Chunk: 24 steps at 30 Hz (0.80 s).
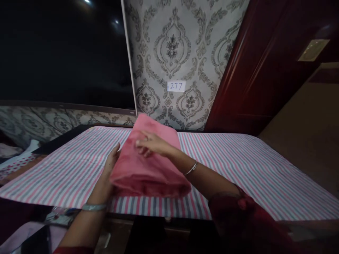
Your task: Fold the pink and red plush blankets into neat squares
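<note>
A thick pink cloth (156, 169), folded into a bundle with a soft, plush-looking surface, is tilted up over the striped tablecloth (225, 165). Its far end rises toward the wall, and the open folds face me. My left hand (112, 160) grips the bundle's left side; the thumb shows along the edge, while the other fingers are mostly hidden by the cloth. On the upper face rests my right hand (150, 144), with its fingers curled against the fabric. Slight blur makes the right fingertips hard to make out.
Behind the table, a large dark screen (63, 53) stands at left against patterned wallpaper (172, 42) with a paper label (176, 86). A dark red wooden panel (254, 70) and a brown board (304, 123) flank the right. A phone-like dark object (37, 241) lies low at left.
</note>
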Each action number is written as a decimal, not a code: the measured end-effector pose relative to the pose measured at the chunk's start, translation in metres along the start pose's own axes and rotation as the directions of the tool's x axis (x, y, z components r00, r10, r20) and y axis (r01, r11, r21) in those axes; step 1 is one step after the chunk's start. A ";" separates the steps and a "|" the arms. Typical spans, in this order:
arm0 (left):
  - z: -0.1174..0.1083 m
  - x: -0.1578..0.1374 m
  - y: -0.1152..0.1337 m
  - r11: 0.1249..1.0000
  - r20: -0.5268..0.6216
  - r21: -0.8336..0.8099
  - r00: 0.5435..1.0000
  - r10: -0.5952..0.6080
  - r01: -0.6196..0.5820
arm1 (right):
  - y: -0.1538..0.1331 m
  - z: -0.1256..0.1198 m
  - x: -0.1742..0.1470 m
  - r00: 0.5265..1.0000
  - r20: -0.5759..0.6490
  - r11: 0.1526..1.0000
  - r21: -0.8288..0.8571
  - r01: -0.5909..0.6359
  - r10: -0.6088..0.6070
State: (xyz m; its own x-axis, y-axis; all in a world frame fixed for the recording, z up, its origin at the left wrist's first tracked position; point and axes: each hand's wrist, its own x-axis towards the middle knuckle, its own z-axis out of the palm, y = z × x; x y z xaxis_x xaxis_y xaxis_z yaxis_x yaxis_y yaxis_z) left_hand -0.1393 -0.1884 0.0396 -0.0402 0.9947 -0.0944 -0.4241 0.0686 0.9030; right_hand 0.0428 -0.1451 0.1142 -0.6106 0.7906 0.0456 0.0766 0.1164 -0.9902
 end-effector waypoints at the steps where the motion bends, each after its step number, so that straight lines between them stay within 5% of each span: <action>1: -0.010 -0.001 0.001 0.998 -0.019 -0.034 0.998 -0.059 0.058 | 0.013 0.010 0.001 0.999 0.048 1.000 0.011 -0.022 0.022; 4: -0.034 -0.003 -0.001 0.954 -0.035 -0.122 0.959 -0.280 0.274 | 0.055 0.008 -0.003 0.999 -0.024 0.999 0.004 -0.035 0.035; 7: -0.041 0.000 -0.005 0.925 -0.052 -0.106 0.927 -0.372 0.365 | 0.089 -0.031 -0.010 0.983 -0.178 0.998 -0.045 -0.053 0.044; 12: -0.026 0.017 -0.001 0.958 -0.077 0.278 0.996 -0.053 0.073 | 0.127 -0.105 -0.030 0.820 -0.554 0.938 -0.341 -0.063 -0.146; 17: -0.015 0.035 0.017 0.797 -0.098 0.590 0.967 0.234 -0.133 | 0.151 -0.122 -0.053 0.846 -0.527 0.946 -0.232 -0.227 0.074; 19: -0.019 0.038 0.018 0.806 -0.066 0.578 0.976 0.206 -0.131 | 0.154 -0.117 -0.058 0.850 -0.507 0.956 -0.156 -0.250 0.139; 24: -0.042 0.036 -0.002 0.823 -0.174 0.559 0.985 0.002 0.097 | 0.153 -0.102 -0.069 0.823 -0.506 0.949 -0.026 -0.314 0.258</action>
State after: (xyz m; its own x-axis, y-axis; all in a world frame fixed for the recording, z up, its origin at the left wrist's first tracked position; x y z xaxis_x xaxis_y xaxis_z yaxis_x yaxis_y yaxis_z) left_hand -0.1776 -0.1562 0.0173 -0.1978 0.9664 -0.1640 0.1531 0.1957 0.9686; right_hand 0.1769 -0.1202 -0.0269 -0.0839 0.9849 -0.1516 0.2853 -0.1220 -0.9506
